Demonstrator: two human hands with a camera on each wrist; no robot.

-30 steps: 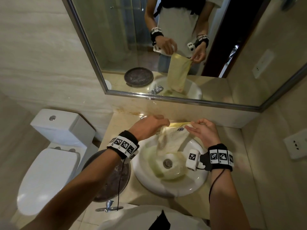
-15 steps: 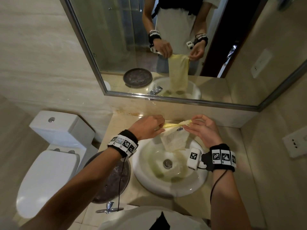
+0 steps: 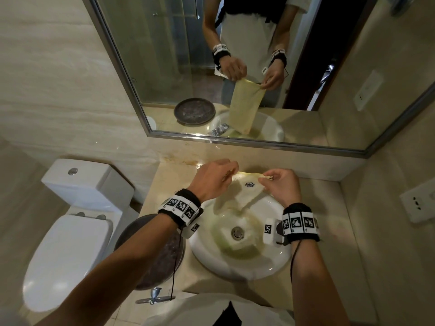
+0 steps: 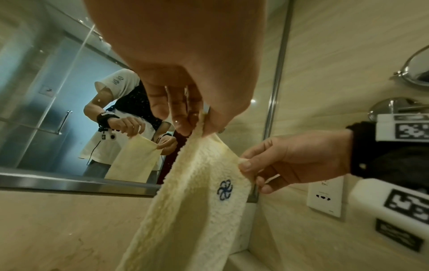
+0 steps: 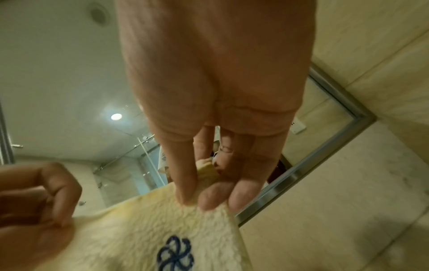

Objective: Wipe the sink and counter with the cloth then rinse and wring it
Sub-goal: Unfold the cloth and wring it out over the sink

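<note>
Fingers [image 4: 185, 117] of both hands pinch cloth [image 4: 199, 210] (blue flower emblem) above sink [image 3: 270, 262].

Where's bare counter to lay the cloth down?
Free: the counter right of the sink, up to the side wall. Also a bare strip behind the sink under the mirror. Crowded: left of the sink, taken by the dark round tray. Both hands hold the cloth over the basin.
</note>
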